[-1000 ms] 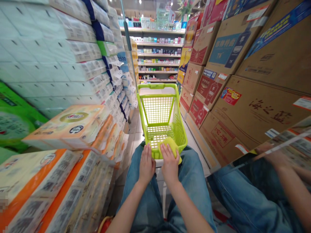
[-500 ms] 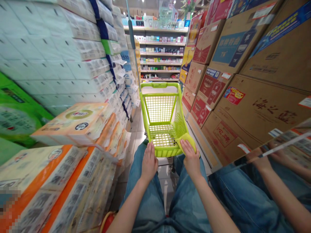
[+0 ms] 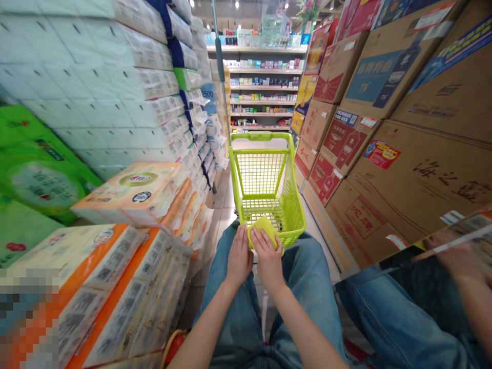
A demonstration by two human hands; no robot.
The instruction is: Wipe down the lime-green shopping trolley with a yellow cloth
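Observation:
A lime-green plastic shopping cart (image 3: 291, 197) with mesh walls stands in front of my knees, its basket holding nothing I can see. My left hand (image 3: 239, 259) holds the near left corner of its rim, fingers together and fairly straight. Beside it, almost touching, my right hand (image 3: 268, 256) presses a folded yellow cloth (image 3: 265, 224) against the near rim. The fingers lie over the cloth, and the thumb's grip is hidden.
Stacked tissue packs (image 3: 126, 189) rise close on my left. Cardboard cartons (image 3: 369, 195) line the right, with a mirror-like panel (image 3: 423, 292) low beside me. Shelves of small goods (image 3: 265, 82) stand at the aisle's far end. A thin pole (image 3: 220, 61) rises behind the cart's left side.
My right hand has slid the cloth leftward along the near rim, from the right corner to beside my left hand. My left hand has stayed at the left corner.

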